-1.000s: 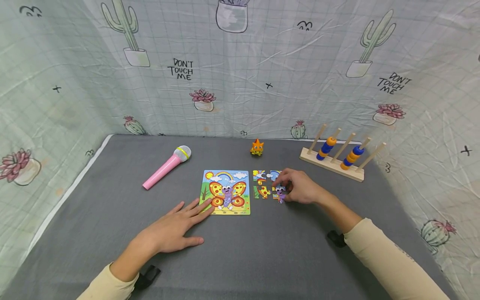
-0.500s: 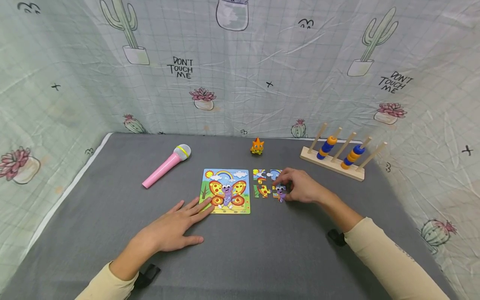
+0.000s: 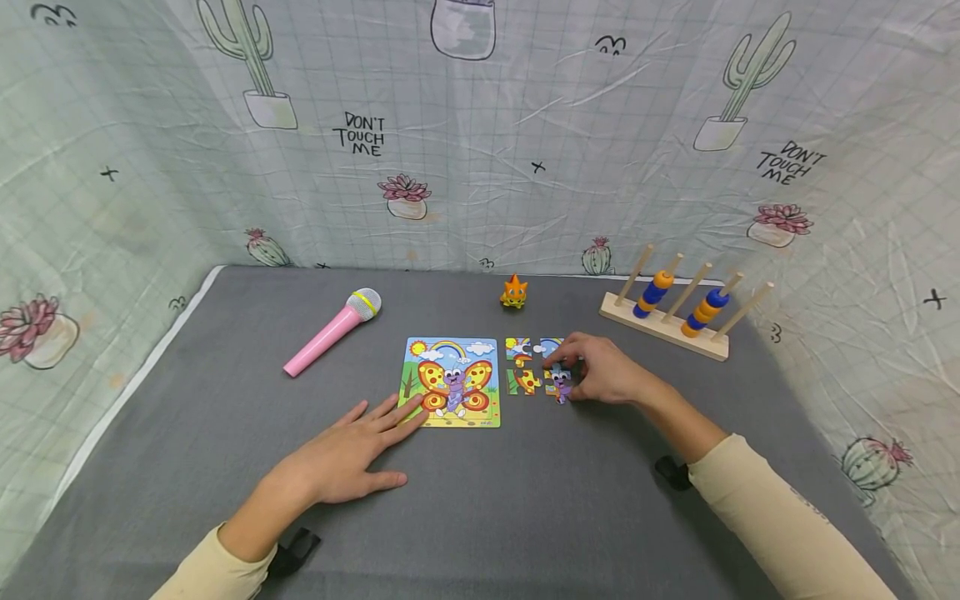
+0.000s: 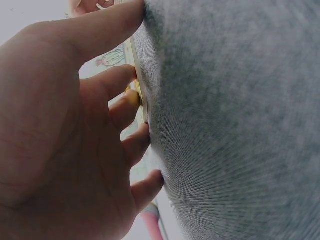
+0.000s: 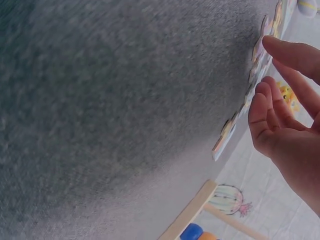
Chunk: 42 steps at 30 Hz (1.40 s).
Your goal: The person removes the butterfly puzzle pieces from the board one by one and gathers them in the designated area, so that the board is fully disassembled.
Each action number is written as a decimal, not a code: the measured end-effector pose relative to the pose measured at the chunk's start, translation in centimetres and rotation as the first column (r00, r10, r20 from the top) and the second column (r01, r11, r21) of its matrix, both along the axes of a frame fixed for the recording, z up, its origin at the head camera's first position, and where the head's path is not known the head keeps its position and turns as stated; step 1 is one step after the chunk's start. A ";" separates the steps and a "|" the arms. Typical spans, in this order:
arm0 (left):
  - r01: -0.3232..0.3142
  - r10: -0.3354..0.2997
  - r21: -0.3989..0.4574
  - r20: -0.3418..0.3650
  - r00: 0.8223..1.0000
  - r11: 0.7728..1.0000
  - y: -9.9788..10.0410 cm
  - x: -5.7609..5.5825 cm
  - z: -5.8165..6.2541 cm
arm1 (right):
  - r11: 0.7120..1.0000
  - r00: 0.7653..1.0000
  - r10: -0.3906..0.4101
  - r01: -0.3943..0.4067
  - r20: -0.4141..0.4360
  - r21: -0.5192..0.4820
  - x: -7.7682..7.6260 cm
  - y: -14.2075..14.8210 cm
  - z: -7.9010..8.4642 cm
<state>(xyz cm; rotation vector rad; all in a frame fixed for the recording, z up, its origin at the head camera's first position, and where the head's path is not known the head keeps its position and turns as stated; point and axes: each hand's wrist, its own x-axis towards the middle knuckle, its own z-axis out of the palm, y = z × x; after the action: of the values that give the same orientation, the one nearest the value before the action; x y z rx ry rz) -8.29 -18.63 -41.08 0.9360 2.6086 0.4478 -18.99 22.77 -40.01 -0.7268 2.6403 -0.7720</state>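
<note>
A square puzzle board (image 3: 457, 350) printed with a butterfly, sun and rainbow lies flat on the grey table. My left hand (image 3: 348, 450) rests palm down with spread, straight fingers, its fingertips on the board's lower left corner. Right of the board, several loose puzzle pieces lie in a loose block: a sun piece (image 3: 516, 348), a yellow wing piece (image 3: 527, 383) and a cloud piece (image 3: 549, 347) among them. My right hand (image 3: 603, 371) pinches a purple butterfly-body puzzle piece (image 3: 559, 388) between thumb and index finger. In the right wrist view the thumb (image 5: 287, 52) touches this piece's edge.
A pink toy microphone (image 3: 330, 335) lies at the back left. Behind the pieces sits a small orange figure (image 3: 513, 292). A wooden peg stand (image 3: 660, 325) with blue and orange beads stands at the back right, before a printed curtain (image 3: 480, 167).
My right index finger shifts slightly, and more of the purple piece's top edge shows. The left hand and the board stay put.
</note>
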 end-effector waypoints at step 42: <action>0.008 -0.008 -0.009 -0.014 1.000 1.000 -0.1 -0.1 -0.3 | 0.990 0.992 0.124 -0.122 0.014 -0.071 -1.0 -11.4 -0.3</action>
<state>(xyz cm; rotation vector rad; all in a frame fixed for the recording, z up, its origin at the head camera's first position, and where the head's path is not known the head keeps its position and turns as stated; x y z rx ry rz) -8.36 -18.73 -41.35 0.9497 2.6160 0.4286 -19.97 11.36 -40.34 -0.8877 2.5351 -0.8361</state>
